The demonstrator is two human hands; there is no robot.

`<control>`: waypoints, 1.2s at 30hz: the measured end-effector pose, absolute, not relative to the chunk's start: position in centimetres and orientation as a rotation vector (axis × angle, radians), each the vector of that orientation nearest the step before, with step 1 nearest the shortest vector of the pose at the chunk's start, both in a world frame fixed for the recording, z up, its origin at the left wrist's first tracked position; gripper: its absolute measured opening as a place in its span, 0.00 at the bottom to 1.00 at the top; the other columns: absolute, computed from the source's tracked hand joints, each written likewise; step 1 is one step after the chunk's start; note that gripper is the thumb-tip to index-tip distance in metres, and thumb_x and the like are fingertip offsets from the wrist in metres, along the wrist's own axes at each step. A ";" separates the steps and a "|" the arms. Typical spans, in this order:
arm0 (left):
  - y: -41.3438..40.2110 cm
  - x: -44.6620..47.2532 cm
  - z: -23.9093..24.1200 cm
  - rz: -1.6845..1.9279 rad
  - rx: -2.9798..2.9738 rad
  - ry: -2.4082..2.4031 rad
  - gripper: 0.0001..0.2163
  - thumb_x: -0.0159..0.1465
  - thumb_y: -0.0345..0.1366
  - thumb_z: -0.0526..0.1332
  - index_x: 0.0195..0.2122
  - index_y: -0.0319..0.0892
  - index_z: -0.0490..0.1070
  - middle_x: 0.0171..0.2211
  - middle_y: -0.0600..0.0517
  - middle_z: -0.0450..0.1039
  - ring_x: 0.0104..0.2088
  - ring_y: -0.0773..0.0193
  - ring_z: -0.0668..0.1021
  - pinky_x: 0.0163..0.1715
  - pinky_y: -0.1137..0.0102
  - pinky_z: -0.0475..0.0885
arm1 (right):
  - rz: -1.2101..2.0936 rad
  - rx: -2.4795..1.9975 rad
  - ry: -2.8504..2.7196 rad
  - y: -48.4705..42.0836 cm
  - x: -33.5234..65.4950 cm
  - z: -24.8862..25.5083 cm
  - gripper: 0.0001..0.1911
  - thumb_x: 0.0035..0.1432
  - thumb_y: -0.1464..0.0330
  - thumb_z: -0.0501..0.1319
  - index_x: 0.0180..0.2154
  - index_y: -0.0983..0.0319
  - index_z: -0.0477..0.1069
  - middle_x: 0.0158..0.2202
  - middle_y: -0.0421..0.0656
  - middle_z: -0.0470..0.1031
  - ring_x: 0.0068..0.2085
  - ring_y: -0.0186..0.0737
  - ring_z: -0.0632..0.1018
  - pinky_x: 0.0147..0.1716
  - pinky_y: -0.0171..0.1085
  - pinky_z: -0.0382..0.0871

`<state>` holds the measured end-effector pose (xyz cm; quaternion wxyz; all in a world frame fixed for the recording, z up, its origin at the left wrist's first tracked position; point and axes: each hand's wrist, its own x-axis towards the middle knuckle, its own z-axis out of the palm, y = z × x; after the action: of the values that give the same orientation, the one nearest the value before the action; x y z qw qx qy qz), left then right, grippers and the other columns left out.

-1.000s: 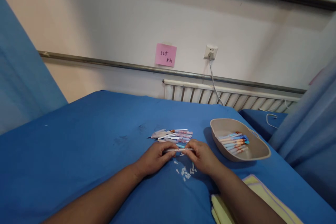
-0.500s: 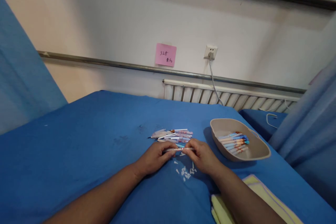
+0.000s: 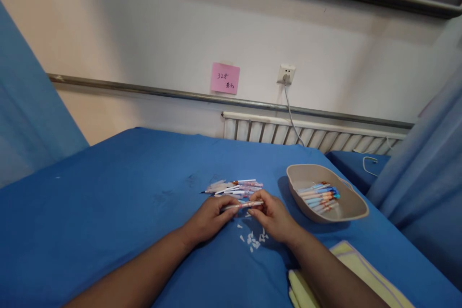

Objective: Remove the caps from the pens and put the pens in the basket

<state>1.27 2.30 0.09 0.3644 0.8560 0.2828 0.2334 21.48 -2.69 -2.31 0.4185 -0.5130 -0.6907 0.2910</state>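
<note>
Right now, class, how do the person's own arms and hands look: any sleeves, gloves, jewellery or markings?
The left hand and right hand are bare, with no gloves. No sleeve covers the left forearm or right forearm; no watch or bracelet shows. Rings or small markings cannot be made out.

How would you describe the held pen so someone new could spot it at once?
Over the blue cloth, the left hand and right hand face each other, left of the basin and in front of the pen pile. The pen spans between them, slim and pale with pinkish marks. Unlike those in the pile or basin, it alone is held in the hands.
</note>
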 end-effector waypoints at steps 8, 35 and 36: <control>2.2 1.5 -0.6 0.506 2.000 0.702 0.16 0.66 0.45 0.49 0.36 0.40 0.70 0.29 0.53 0.70 0.28 0.68 0.72 0.30 0.75 0.67 | 0.846 -1.146 -1.628 -2.6 21.4 -2.0 0.10 0.52 0.66 0.61 0.37 0.61 0.67 0.25 0.36 0.68 0.25 0.31 0.68 0.25 0.30 0.62; 1.8 2.3 1.3 0.606 1.950 0.900 0.15 0.60 0.48 0.56 0.31 0.40 0.72 0.25 0.53 0.72 0.26 0.65 0.71 0.27 0.74 0.66 | 1.320 -1.061 -1.300 0.3 21.7 -3.0 0.37 0.53 0.39 0.39 0.34 0.65 0.65 0.17 0.36 0.66 0.14 0.30 0.69 0.13 0.27 0.58; 1.9 2.6 1.6 0.661 1.866 0.926 0.16 0.59 0.48 0.57 0.33 0.40 0.71 0.26 0.53 0.72 0.25 0.65 0.72 0.26 0.73 0.67 | 1.304 -1.099 -1.286 0.7 21.8 -3.3 0.37 0.55 0.41 0.36 0.33 0.65 0.65 0.17 0.36 0.65 0.13 0.29 0.68 0.13 0.27 0.57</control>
<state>2.58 1.90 1.61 0.4600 0.7582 0.3761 0.2684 21.81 0.71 -3.31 0.4820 -0.4507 -0.5275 0.5350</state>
